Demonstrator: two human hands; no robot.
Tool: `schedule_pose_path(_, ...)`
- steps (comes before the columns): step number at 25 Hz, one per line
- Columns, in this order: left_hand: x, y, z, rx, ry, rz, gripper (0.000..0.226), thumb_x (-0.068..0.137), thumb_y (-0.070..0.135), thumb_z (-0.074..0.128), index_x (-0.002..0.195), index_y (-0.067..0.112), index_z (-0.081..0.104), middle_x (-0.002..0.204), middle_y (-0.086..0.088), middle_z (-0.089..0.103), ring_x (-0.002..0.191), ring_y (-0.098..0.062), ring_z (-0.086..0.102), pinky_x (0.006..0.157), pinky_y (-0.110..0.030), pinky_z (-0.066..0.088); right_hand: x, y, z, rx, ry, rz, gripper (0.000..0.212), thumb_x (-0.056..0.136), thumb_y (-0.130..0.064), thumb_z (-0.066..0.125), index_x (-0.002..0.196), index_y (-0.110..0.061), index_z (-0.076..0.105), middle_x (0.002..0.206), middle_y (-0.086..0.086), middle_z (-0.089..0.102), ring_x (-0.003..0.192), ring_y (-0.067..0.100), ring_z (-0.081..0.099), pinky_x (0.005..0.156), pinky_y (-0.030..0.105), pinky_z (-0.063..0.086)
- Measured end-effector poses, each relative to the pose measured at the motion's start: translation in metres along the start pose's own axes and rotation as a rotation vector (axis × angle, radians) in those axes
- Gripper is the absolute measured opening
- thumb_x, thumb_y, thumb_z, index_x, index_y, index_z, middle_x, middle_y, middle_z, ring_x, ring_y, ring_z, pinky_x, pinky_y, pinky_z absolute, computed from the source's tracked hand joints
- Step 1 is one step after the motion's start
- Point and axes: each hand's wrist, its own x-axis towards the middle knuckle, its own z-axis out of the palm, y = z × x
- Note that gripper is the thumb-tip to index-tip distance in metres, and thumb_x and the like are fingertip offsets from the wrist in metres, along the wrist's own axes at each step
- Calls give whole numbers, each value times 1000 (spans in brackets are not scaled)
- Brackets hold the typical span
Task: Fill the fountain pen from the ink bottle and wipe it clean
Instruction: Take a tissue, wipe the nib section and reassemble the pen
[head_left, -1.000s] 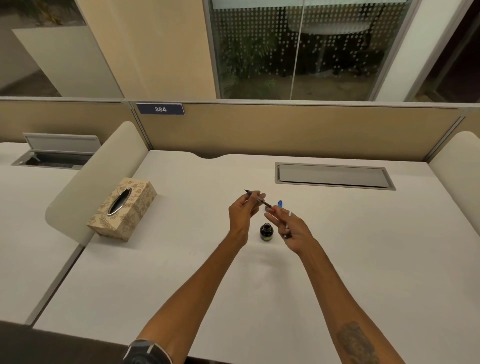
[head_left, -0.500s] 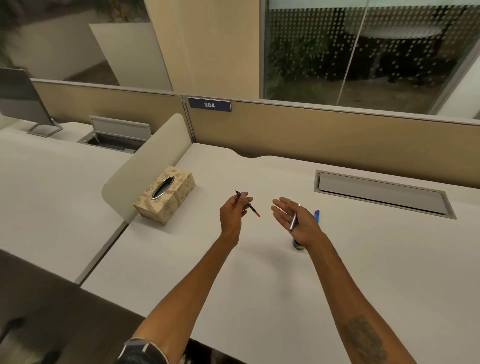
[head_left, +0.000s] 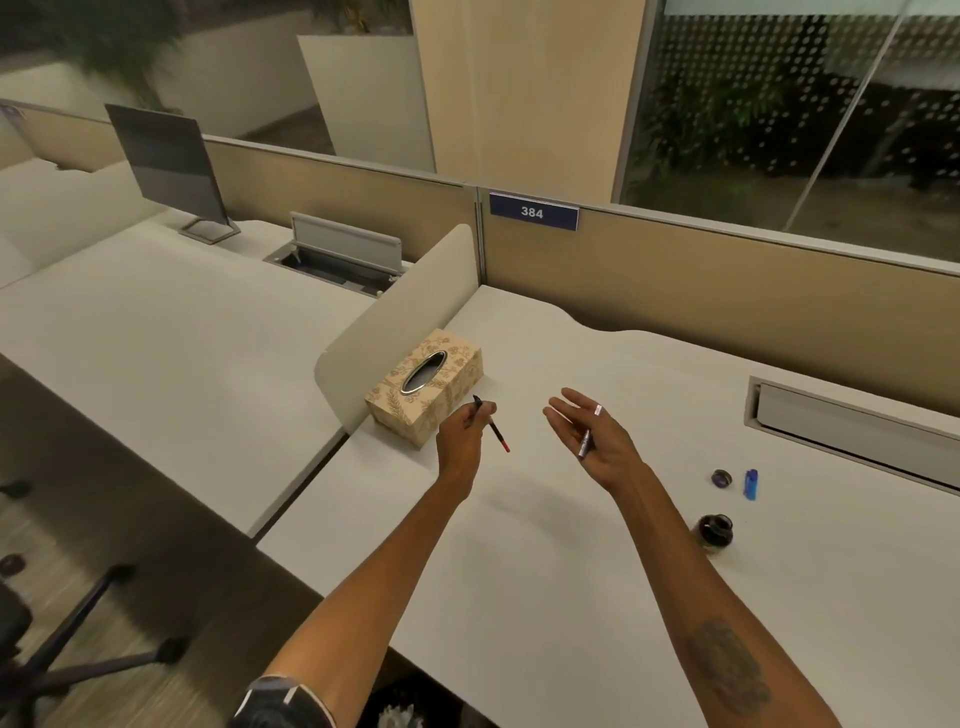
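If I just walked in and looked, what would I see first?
You would first see two bare arms stretched over a white desk. The left hand holds a thin pen part near a patterned tissue box, and the right hand is open with a silvery pen piece lying across it. Off to the right on the desk stands a small dark ink bottle with its cap off and a blue lighter.

box (head_left: 425, 387): tan with leaf pattern
desk (head_left: 571, 571): white
pen (head_left: 491, 423): black, red tip
bottle (head_left: 716, 530): black
lighter (head_left: 750, 484): blue
sign (head_left: 533, 211): blue, white numbers
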Motion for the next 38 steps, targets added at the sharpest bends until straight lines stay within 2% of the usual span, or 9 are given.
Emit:
schedule_pose_path(4,25,-6,-33,26,67,-14,21,92,34,66,93,15,75,92,5,69,90,-11,61,92,-40,53,33,23,34,-65,-22,25,30,97,-1,54,127,0,60,124,21,66,112,35,66,92,40,57)
schedule_pose_path(8,43,-7,-56,62,99,-26,23,96,34,62,101,14,73,90,2,68,86,-11,56,73,-22,46,66,43,63,-245,-16,36,29,98,-2,49,124,1,61,121,18,69,109,33,68,93,42,56)
schedule_pose_path(12,63,-9,-69,88,107,-59,19,97,33,61,100,19,74,91,2,70,85,-10,57,70,-19,44,92,56,91,-414,11,-15,22,92,4,58,112,0,69,112,16,72,102,30,71,73,26,61)
schedule_pose_path(18,96,-17,-80,109,136,-81,20,97,33,61,98,18,74,85,3,67,80,-10,54,66,-20,42,142,72,119,-967,64,-215,19,92,-14,59,103,-9,73,95,9,76,64,16,69,47,21,39)
schedule_pose_path(22,119,-23,-83,147,134,-90,24,95,35,63,97,15,77,80,-3,69,74,-9,54,60,-17,39,174,83,140,-1300,89,-318,21,86,-23,64,83,-5,74,85,12,74,73,27,66,69,37,53)
schedule_pose_path(27,134,-31,-86,230,110,-70,24,94,32,64,94,12,78,82,-7,75,76,-15,65,64,-24,44,203,98,157,-1515,114,-306,24,81,-23,63,59,-13,57,79,10,61,72,29,57,61,30,39)
schedule_pose_path(32,146,-26,-94,181,84,-99,24,93,29,66,84,9,76,72,3,69,66,-5,56,59,-15,40,216,103,175,-1661,86,-336,12,87,-21,61,84,-10,58,109,10,59,94,35,62,69,34,41)
schedule_pose_path(35,148,-27,-100,143,74,-110,26,94,30,66,72,15,69,67,3,65,63,-5,52,55,-11,37,224,106,183,-1861,29,-390,12,90,-17,60,97,-7,59,113,14,60,103,37,62,79,40,47)
schedule_pose_path(38,147,-28,-103,124,66,-123,25,95,29,65,75,14,69,70,3,66,63,-4,56,54,-7,39,232,112,192,-2012,32,-416,13,89,-10,56,98,-5,64,106,12,66,101,35,66,74,35,46)
